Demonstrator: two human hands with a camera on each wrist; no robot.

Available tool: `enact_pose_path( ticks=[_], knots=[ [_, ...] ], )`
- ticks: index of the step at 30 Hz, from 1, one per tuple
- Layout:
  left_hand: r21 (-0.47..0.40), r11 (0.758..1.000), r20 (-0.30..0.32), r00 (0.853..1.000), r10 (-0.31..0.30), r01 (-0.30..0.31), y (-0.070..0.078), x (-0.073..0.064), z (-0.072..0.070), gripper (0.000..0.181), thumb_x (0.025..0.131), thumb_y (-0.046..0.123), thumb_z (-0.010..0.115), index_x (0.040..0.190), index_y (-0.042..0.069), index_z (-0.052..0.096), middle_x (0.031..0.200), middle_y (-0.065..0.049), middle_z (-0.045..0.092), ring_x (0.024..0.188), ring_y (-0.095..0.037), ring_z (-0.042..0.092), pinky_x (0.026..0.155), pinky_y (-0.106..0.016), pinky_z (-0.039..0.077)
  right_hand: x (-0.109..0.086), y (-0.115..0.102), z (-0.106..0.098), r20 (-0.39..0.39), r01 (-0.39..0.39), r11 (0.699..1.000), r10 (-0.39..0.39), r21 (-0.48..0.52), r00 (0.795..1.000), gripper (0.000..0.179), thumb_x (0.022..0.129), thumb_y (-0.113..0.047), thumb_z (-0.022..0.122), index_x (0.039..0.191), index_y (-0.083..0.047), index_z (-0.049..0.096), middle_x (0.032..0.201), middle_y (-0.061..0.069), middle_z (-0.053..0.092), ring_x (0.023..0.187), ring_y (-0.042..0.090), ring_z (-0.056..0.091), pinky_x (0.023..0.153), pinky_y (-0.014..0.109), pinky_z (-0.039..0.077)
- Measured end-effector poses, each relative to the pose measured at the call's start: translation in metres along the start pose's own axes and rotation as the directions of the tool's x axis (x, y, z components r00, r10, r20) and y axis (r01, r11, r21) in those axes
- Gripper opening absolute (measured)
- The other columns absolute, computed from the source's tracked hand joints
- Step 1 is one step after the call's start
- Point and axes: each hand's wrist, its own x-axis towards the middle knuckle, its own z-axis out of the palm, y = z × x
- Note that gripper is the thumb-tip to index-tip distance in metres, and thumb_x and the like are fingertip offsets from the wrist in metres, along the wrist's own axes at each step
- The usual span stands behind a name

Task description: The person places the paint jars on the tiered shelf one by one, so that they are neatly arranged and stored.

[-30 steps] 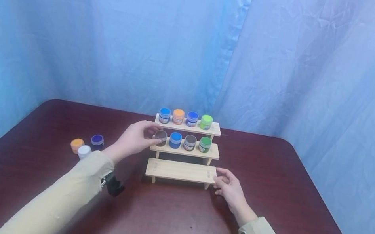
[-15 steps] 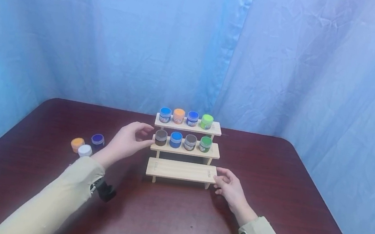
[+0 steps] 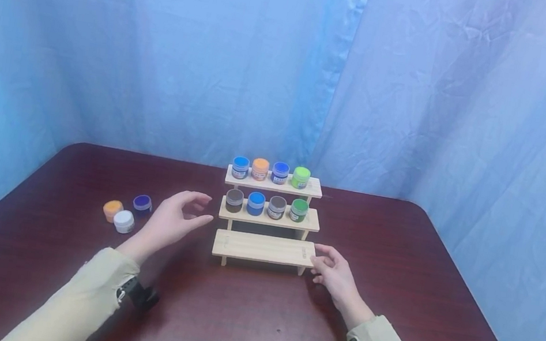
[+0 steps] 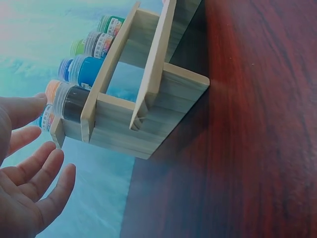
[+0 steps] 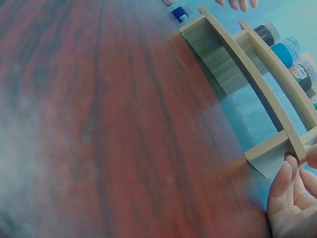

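Where the creased, satiny blue curtain (image 3: pixel 214 69) hangs at twelve o'clock, one table (image 3: pixel 252 319), dark red, glossy, grained. One three-tier rack (image 3: pixel 268 222), mid-table, smooth pale wood, flat shelves on upright sides; best kept square and unshifted. Right hand (image 3: pixel 337 275): at the rack's four o'clock, thumb and fingers pinching the end of the bottom shelf (image 3: pixel 262 249); a light, steady hold should serve, since a tug could topple jars. Left hand (image 3: pixel 174 218): at nine o'clock, fingers parted in a loose curve, holding nothing; best kept clear of the nearest jar. Eight squat, clear-walled shelf jars (image 3: pixel 255 206), upright, four on each upper shelf. Three loose jars, orange (image 3: pixel 112 210), white (image 3: pixel 123 222) and purple (image 3: pixel 142 204), on the table at the left hand's nine o'clock.
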Motion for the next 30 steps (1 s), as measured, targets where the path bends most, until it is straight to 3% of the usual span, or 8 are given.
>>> enact_pose_path(
  ticks=[4,13,30],
  knots=[
    [-0.024,1.0,-0.008,1.0,0.003,-0.003,-0.005,-0.004,-0.001,0.041,0.082,0.017,0.07,0.119,0.004,0.058,0.112,-0.019,0.063,0.101,-0.032,0.063,0.087,-0.042,0.053,0.0,0.0,0.0,-0.002,-0.004,1.0,0.004,0.004,1.0,0.038,0.091,-0.003,0.051,0.129,0.002,0.046,0.079,-0.003,0.06,0.067,0.009,0.052,0.054,0.02,0.048],
    [-0.023,0.998,-0.012,0.999,-0.053,0.052,-0.016,-0.015,-0.006,0.041,0.083,0.016,0.069,0.12,0.004,0.057,0.114,-0.02,0.061,0.101,-0.032,0.063,0.088,-0.043,0.053,0.001,0.0,0.0,0.002,-0.003,1.0,0.003,0.012,1.0,0.038,0.091,-0.002,0.051,0.129,0.001,0.046,0.078,-0.003,0.059,0.066,0.009,0.052,0.054,0.019,0.048],
    [0.006,0.999,-0.075,0.996,-0.045,0.045,-0.03,-0.034,-0.037,0.04,0.085,0.018,0.066,0.12,0.001,0.056,0.116,-0.021,0.06,0.104,-0.035,0.06,0.09,-0.047,0.05,0.0,0.0,0.0,0.004,-0.001,1.0,0.001,0.012,1.0,0.038,0.091,-0.002,0.051,0.128,0.001,0.046,0.079,-0.003,0.06,0.067,0.01,0.052,0.054,0.02,0.048]
  ],
)
